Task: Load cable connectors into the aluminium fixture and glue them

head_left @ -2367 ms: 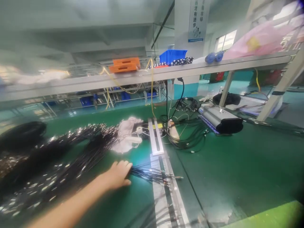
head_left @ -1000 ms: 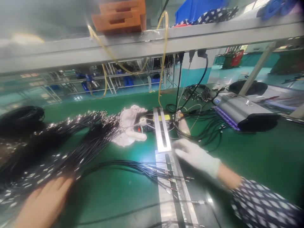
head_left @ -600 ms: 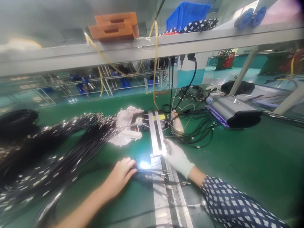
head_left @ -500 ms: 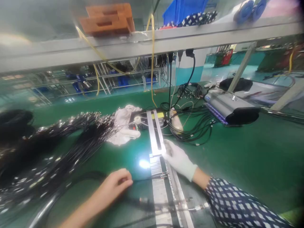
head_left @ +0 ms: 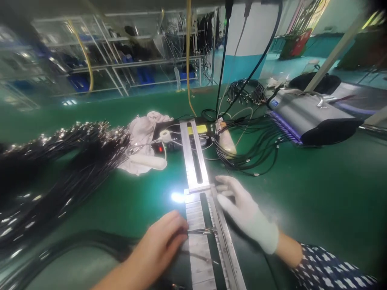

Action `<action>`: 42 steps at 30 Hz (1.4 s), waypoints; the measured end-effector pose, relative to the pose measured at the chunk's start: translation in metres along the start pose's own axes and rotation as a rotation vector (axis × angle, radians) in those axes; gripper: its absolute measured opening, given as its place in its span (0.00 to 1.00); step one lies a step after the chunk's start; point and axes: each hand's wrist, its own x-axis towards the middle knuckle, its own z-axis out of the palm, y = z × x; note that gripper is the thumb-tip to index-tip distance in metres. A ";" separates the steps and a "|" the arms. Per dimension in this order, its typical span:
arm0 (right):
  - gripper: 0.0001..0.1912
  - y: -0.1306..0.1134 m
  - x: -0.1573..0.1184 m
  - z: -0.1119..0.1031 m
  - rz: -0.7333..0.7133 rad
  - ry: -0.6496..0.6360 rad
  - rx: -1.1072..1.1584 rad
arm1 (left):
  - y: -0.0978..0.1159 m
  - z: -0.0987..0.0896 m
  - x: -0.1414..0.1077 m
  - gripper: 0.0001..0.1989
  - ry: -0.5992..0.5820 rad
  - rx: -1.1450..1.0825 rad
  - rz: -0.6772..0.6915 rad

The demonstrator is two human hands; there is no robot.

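My bare left hand (head_left: 166, 241) is at the left edge of a long metal fixture (head_left: 201, 249), fingers curled around thin black cables (head_left: 196, 231). The cables' metal-tipped ends lie across the fixture's slotted strips. My right hand (head_left: 242, 207), in a white glove, is just right of the fixture's rail, fingers apart and holding nothing. A slotted metal plate (head_left: 190, 161) lies beyond, in line with the fixture, its far end over a black control box (head_left: 198, 133) with a yellow display. A bright light shines at the fixture's left corner.
A large bundle of black cables (head_left: 75, 157) with shiny ends covers the left side. A white cloth (head_left: 142, 133) lies by the box. Right of it are a pale bottle-like object (head_left: 226, 141) and a grey device (head_left: 308, 114) with many cables.
My right hand has let go of the slotted plate and moved right. My left hand has come right to the fixture's edge with the cables. The view has tilted downward.
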 end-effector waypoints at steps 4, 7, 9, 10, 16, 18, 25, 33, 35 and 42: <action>0.18 -0.001 0.001 -0.001 -0.031 -0.011 0.000 | 0.012 0.005 0.012 0.04 -0.014 0.026 0.034; 0.14 -0.001 0.000 -0.002 -0.086 -0.005 -0.019 | 0.019 0.016 0.017 0.05 -0.027 0.120 0.086; 0.13 -0.001 -0.001 -0.002 -0.109 -0.006 -0.028 | 0.024 0.023 0.018 0.09 -0.023 0.175 0.149; 0.13 -0.001 -0.001 -0.002 -0.116 -0.007 -0.032 | 0.026 0.025 0.018 0.11 -0.017 0.196 0.184; 0.13 -0.001 0.002 -0.001 -0.097 -0.022 -0.035 | 0.027 0.011 0.018 0.09 0.020 0.184 0.164; 0.13 -0.003 0.002 -0.002 -0.080 -0.030 -0.041 | 0.013 -0.003 0.012 0.07 0.077 0.168 0.101; 0.11 -0.007 0.001 -0.004 -0.068 -0.046 -0.077 | -0.047 -0.051 -0.030 0.05 0.168 0.435 -0.022; 0.12 -0.003 0.002 0.000 -0.077 -0.028 -0.083 | -0.016 -0.009 0.013 0.09 0.155 0.341 0.125; 0.12 -0.003 0.002 -0.001 -0.075 -0.035 -0.081 | -0.012 -0.008 0.024 0.09 0.143 0.255 0.150; 0.11 -0.005 0.002 -0.002 -0.075 -0.038 -0.071 | -0.018 -0.013 0.036 0.14 0.116 0.348 0.261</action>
